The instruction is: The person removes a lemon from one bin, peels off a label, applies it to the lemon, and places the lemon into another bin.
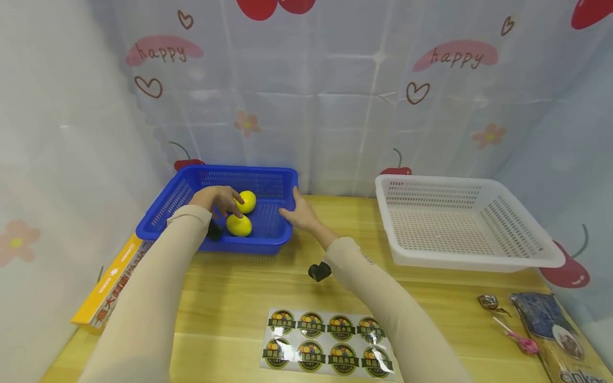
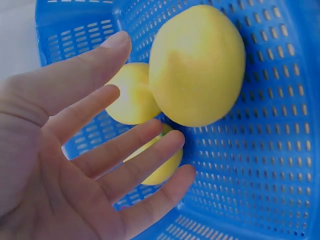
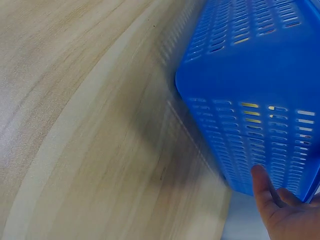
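Note:
Inside the blue plastic basket [image 1: 280, 247], my left hand [image 1: 222, 200] reaches down with fingers spread over yellow, lemon-like fruits. In the left wrist view three show: a large near fruit [image 2: 197, 65], a second fruit [image 2: 132, 95] behind it, and a third [image 2: 162, 167] partly hidden by the fingers of the left hand [image 2: 95, 165]. Its palm holds nothing; whether a fingertip touches a fruit I cannot tell. At the basket's right end, my right hand [image 1: 303, 213] grips the rim, also seen in the right wrist view, with a finger of the hand [image 3: 287, 215] against the slotted outer wall.
A white slotted basket [image 1: 479, 260] stands to the right. In front lies a sheet of round stickers [image 1: 328, 343]. At the left edge is an orange pasta box [image 1: 115, 276]. A pink lollipop [image 1: 527, 346], a small wrapped sweet [image 1: 488, 302] and a packet [image 1: 551, 335] lie at the right.

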A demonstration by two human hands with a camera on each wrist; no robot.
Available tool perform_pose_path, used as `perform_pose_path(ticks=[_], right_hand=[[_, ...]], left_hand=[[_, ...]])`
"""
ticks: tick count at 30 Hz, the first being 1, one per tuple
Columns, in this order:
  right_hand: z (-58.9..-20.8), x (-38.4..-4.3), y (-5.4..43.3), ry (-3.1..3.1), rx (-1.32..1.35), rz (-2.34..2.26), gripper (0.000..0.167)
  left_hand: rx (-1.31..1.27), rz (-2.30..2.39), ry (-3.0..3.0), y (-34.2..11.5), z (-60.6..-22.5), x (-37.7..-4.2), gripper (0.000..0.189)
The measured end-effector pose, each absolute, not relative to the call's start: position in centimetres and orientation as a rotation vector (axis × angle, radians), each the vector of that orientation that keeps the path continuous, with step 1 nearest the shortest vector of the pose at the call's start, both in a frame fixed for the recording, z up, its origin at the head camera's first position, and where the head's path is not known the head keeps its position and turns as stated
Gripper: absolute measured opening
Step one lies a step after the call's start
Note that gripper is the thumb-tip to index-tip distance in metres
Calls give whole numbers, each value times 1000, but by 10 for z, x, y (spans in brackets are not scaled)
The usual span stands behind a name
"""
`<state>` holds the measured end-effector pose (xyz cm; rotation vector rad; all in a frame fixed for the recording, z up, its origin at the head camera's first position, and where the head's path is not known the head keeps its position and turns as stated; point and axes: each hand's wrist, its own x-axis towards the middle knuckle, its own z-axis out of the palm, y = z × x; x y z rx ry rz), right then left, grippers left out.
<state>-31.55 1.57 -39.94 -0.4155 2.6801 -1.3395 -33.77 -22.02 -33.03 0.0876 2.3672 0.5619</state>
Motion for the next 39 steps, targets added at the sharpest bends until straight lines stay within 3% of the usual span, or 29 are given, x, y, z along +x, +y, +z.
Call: perform_pose_path(ticks=[17,23,29,35,39], right_hand=[[-405,-310,12,2640,-434,-1410,80],[-405,-311,13,2646,-438,-1412,80],[-404,-314,15,2644,-444,-1427,80],[-402,-314,16,2640,-443,-1438,79],[-402,-314,17,2645,-444,-1441,79]], left_hand=[[1,461,2235,-206,-351,-344,62],[100,275,2182,-207,-354,-350,57],[168,195,2115,-207,-356,-357,62],[35,187,2176,-211,-352,-357,80],[56,248,2214,-212,-350,-357,73]])
